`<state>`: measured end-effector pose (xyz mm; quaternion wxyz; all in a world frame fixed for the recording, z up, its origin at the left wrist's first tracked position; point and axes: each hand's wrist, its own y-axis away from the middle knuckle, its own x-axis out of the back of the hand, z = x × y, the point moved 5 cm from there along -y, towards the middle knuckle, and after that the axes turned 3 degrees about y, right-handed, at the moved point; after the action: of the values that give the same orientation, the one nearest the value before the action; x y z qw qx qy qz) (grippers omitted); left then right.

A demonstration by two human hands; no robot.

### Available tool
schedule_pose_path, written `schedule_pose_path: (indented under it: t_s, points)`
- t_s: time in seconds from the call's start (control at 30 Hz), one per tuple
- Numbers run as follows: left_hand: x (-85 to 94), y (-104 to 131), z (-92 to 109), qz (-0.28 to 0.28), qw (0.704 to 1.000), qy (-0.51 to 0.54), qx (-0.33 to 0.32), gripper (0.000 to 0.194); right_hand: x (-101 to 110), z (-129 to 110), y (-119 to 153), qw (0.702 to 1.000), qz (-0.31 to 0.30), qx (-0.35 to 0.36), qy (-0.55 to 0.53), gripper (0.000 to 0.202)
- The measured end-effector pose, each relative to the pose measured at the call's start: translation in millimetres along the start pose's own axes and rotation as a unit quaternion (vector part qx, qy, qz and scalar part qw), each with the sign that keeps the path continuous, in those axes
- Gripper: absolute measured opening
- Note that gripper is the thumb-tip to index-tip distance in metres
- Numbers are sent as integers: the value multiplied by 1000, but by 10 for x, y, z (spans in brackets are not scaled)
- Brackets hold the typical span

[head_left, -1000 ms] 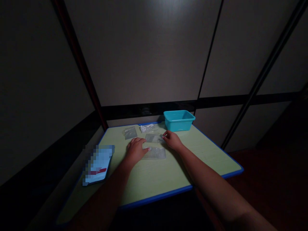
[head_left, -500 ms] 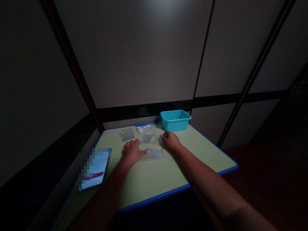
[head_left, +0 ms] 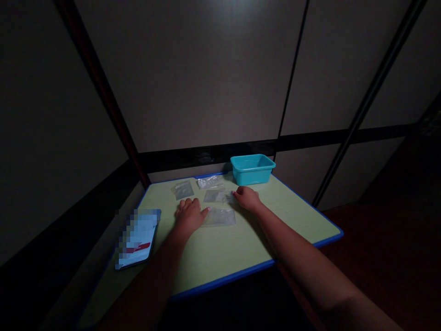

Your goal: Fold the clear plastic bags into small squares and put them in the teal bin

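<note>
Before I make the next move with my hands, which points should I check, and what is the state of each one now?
1. Left hand beside the nearest plastic bag, thumb at its left part: ok.
2. Right hand at the right end of the middle plastic bag: ok.
3. Right fingers gripping that bag firmly: cannot tell, too small and dim.
4. Blue-green basin upright on the table: ok.
5. Tablet away from both hands: ok, it lies at the left side.
6. Good light over the table: not ok, the scene is dim.
</note>
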<state>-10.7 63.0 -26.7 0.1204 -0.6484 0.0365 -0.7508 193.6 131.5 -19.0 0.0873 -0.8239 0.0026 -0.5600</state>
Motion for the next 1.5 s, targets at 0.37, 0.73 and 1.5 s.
schedule_pose_path:
  t_s: [0.37,0.73,1.5]
  points:
    - [33,63,52,-39,999,2,-18,55,-48,-66,127,987,-110,114,36,33]
    - [103,216,409,-9,963,67,-260,48,-68,-70,125,986,-104,104,73,27]
    - [-244,451,785,-139,961,21,-237,84,-151,-322,373,972,-29,124,196,42]
